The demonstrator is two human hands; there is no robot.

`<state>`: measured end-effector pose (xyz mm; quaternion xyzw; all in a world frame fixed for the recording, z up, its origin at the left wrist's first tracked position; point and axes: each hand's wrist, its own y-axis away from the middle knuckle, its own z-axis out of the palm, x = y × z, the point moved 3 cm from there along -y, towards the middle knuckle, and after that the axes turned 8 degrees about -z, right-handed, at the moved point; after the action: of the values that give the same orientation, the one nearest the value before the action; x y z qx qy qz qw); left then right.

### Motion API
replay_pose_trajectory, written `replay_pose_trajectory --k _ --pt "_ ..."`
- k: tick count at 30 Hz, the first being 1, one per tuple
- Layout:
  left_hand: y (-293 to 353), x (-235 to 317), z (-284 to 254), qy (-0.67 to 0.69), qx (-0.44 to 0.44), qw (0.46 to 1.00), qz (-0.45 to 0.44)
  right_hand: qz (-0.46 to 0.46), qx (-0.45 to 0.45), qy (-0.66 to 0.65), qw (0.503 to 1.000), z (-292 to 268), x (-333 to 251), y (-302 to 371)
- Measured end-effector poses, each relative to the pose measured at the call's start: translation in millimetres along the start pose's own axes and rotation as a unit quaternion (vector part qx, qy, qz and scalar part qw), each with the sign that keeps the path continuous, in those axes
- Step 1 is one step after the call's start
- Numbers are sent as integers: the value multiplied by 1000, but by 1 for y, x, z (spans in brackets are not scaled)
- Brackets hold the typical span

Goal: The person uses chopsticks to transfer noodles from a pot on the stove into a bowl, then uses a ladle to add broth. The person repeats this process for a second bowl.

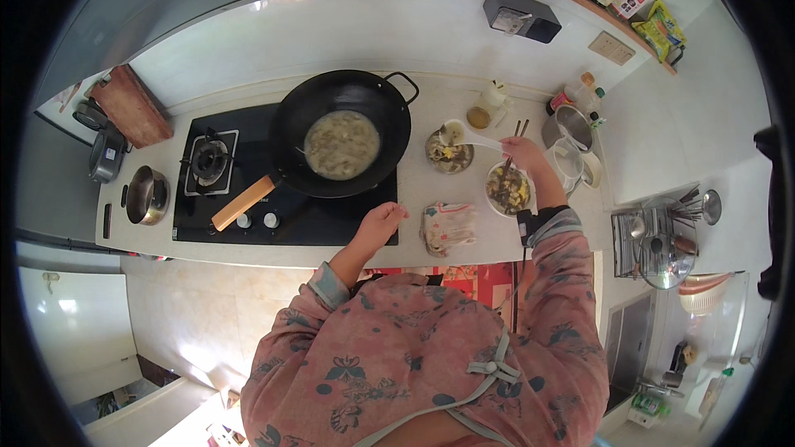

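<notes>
My right hand (523, 151) is closed around the handle of a white ladle (480, 140). The ladle's bowl end hangs over a metal bowl (448, 167) with pale and dark food pieces in it. Just below this hand stands a white bowl (490, 201) of yellow and dark food, with chopsticks (515, 141) leaning up out of it. My left hand (383, 223) is apart from everything, its fingers curled and seemingly holding nothing, near the stove's front right corner. A black wok (290, 136) with a wooden handle sits on the stove, cloudy soup (341, 145) inside.
A folded patterned cloth (449, 226) lies at the counter's front. Behind the bowls is a small jar (479, 117); pots (570, 127) and bottles fill the right corner. Left of the stove's bare burner (209, 159) stands a steel pot (147, 196). A dish rack (654, 240) is at right.
</notes>
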<state>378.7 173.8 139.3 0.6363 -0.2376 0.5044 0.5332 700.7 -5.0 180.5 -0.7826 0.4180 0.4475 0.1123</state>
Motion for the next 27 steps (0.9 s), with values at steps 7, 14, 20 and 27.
replay_pose_trajectory --k 7,14,20,27 --pt "-98 -15 44 129 63 982 -123 -202 150 257 933 23 14 25" --pt "-175 -31 77 284 112 935 -180 -356 178 382 834 20 -11 57" --pt "-200 -43 84 265 86 946 -164 -300 232 266 887 -1 -38 53" --pt "-215 -55 79 279 106 944 -139 -422 125 245 864 41 -135 9"
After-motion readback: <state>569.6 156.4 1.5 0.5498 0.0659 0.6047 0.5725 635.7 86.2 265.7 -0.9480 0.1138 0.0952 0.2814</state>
